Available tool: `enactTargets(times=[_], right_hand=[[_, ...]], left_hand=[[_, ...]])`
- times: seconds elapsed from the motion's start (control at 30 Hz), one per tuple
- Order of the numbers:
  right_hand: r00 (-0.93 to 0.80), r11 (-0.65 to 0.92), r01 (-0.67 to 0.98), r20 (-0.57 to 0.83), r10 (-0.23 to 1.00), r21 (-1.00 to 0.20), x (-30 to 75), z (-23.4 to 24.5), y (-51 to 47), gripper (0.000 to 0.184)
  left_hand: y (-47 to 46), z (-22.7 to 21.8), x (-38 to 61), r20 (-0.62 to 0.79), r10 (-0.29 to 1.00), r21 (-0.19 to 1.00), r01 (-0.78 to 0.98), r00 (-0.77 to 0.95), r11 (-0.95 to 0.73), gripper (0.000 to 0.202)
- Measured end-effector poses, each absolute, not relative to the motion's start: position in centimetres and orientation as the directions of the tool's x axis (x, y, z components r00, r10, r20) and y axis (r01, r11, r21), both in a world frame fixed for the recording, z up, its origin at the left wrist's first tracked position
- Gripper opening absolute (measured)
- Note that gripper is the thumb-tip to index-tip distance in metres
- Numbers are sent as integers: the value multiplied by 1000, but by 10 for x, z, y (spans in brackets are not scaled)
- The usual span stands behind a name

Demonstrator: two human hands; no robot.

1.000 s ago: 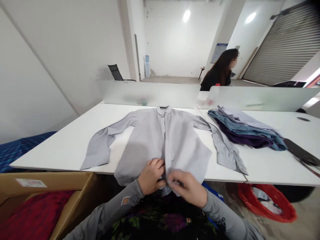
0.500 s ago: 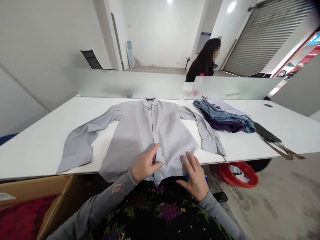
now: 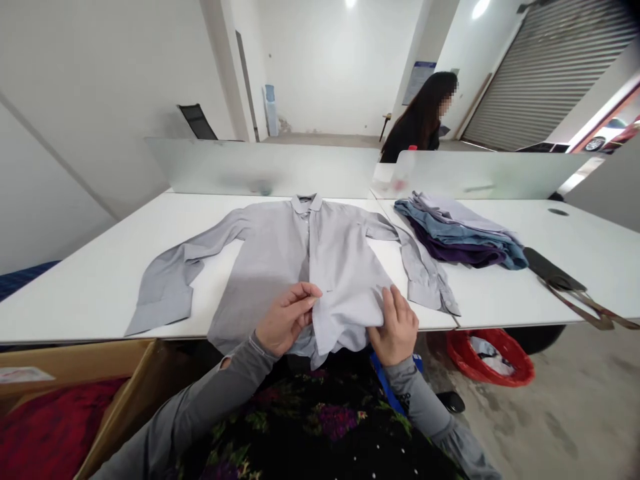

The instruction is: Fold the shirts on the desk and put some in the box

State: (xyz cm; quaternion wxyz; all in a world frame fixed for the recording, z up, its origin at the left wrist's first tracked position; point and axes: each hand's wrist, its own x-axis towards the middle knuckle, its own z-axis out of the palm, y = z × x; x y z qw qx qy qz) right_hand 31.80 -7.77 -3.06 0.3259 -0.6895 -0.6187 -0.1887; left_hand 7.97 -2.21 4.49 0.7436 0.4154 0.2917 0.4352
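A light grey button-up shirt (image 3: 270,260) lies spread front side up on the white table, collar away from me and both sleeves out to the sides. Its lower hem hangs over the near edge. My left hand (image 3: 287,317) pinches the front placket low on the shirt, lifting that edge a little. At the lower right side, my right hand (image 3: 399,325) holds the hem, fingers on top and thumb beneath. The cloth between my hands is raised in soft folds.
A stack of folded clothes (image 3: 455,230) sits right of the shirt, beside a dark strapped object (image 3: 555,270). A frosted divider (image 3: 280,167) runs along the back, with a person (image 3: 417,123) beyond. Below are a cardboard box (image 3: 135,373) and a red-lined bin (image 3: 460,363).
My left hand has closed on the placket and lifted it. My right hand has taken hold of the right hem, bunching the front panel. The view has shifted slightly.
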Motion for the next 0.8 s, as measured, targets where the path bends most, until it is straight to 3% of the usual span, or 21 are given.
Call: enactTargets(times=[0.1,0.2,0.3,0.37,0.43,0.5,0.6,0.7,0.8], right_hand=[[205,-13,965,720,663,-263,338,-32,-84,64],[187,105,945,776,602,-309,368,-37,-106,53],[199,139,918,737,646,-370,390,-46,-136,39],[208,95,918,671,711,-385,398,-53,-152,31],[158,79,935,607,779,-345,403,-56,-163,26],[80,90,958,554,829,-273,407,-53,-167,28],[15,122,970,548,836,-212,405,-36,-156,27],[-118,263,942,528,841,-209,384,-8,-130,30],[-379,458,859,315,870,-231,353,20,-96,28]], left_hand=[[-22,42,79,-59,889,889,-380,455,254,23],[-21,29,78,-63,886,938,-276,459,210,21],[-21,10,76,-64,825,992,-56,562,115,20],[-21,0,73,-1,805,992,100,593,-73,21],[-18,-5,66,176,829,885,284,531,-370,24],[-10,-7,53,380,793,619,506,477,-601,29],[6,-12,29,442,718,252,694,538,-675,34],[14,-17,8,384,717,134,733,582,-667,34],[13,-15,-6,333,747,137,754,575,-642,30]])
